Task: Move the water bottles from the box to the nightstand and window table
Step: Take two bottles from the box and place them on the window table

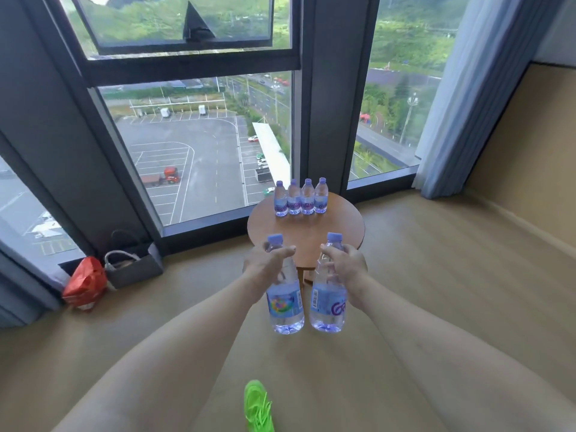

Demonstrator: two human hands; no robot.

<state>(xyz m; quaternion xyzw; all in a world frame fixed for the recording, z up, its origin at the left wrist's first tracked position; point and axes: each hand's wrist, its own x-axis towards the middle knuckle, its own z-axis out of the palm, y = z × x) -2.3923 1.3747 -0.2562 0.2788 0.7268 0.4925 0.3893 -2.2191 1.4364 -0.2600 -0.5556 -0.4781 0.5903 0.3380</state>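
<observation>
I carry two clear water bottles with purple caps, both upright and in the air short of the table. My left hand [268,265] grips the neck of the left bottle [285,302]. My right hand [344,263] grips the neck of the right bottle [328,299]. Ahead stands a small round wooden window table [336,232] by the glass. Several more bottles [300,198] stand in a row along its far edge. The box and the nightstand are out of view.
Floor-to-ceiling windows [199,157] rise behind the table. A grey tote bag [132,269] and a red bag [84,283] sit on the floor at the left. A curtain [452,120] hangs at the right. My green shoe [258,406] is on the tan floor.
</observation>
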